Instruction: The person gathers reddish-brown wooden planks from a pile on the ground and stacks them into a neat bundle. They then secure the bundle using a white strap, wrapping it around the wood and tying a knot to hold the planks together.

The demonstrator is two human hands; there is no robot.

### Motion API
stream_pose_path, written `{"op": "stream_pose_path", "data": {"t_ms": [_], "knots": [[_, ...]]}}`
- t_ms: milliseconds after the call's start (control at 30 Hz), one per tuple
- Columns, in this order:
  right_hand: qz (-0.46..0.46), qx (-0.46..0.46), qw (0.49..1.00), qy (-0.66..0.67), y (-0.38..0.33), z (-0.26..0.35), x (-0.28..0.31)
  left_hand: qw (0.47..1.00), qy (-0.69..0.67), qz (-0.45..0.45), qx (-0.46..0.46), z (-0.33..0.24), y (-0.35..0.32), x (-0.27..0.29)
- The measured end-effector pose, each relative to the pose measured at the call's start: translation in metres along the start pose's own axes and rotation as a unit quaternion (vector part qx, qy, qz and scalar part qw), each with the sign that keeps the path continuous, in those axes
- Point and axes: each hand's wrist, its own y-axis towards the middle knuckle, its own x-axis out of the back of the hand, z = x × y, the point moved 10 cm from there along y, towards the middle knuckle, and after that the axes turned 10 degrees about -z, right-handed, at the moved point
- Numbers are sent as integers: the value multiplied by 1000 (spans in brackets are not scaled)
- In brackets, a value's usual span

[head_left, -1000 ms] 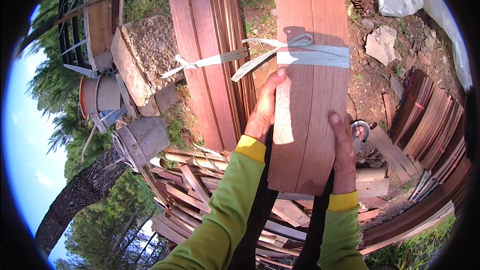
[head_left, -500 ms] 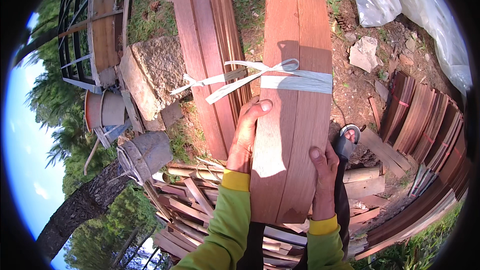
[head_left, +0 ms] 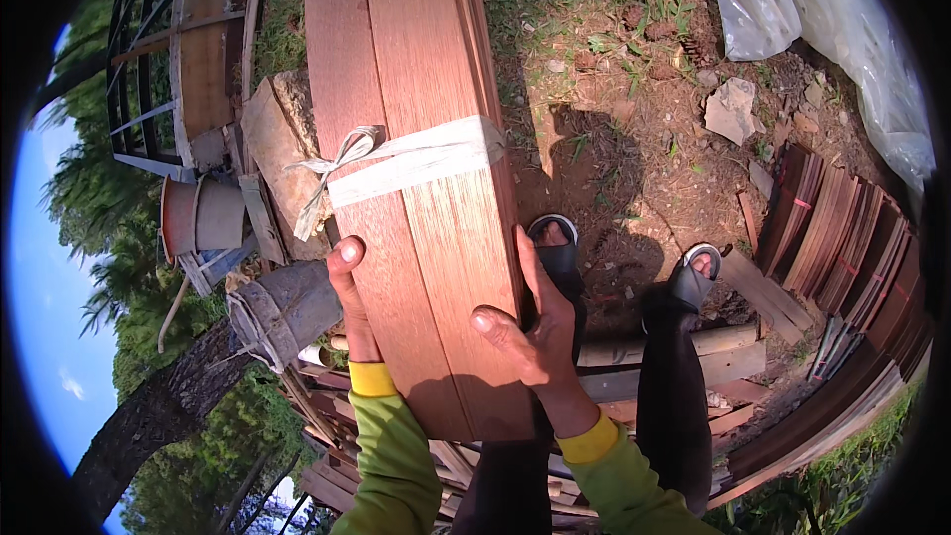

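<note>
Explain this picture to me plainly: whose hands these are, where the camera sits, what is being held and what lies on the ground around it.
The camera is worn on a person's head and looks down, so the view is round and straight edges bend near the rim. The two arms in yellow-green sleeves coming in from the bottom are that person's own.

The left hand and right hand grip the sides of a bundle of reddish wooden boards, tied across with a white strap. Below the bundle you see the person's feet in dark sandals on bare dirt and grass.

Around them lie stacks of thin wooden slats on the right, clear plastic sheeting at top right, and a large stone block on the left.
</note>
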Motion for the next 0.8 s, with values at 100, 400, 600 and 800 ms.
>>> {"op": "stream_pose_path", "data": {"t_ms": [100,400,600,800], "knots": [[1,38,992,-121,15,-21,-19,1000,-5,-10,11,2,18,30],[-46,136,972,-186,10,-59,-40,996,77,-47,-3,-2,49,96],[-96,88,919,-373,14,-99,-25,976,204,-80,-11,15,37,125],[-103,38,951,-288,9,-123,-19,946,311,-93,-22,6,45,114]]}}
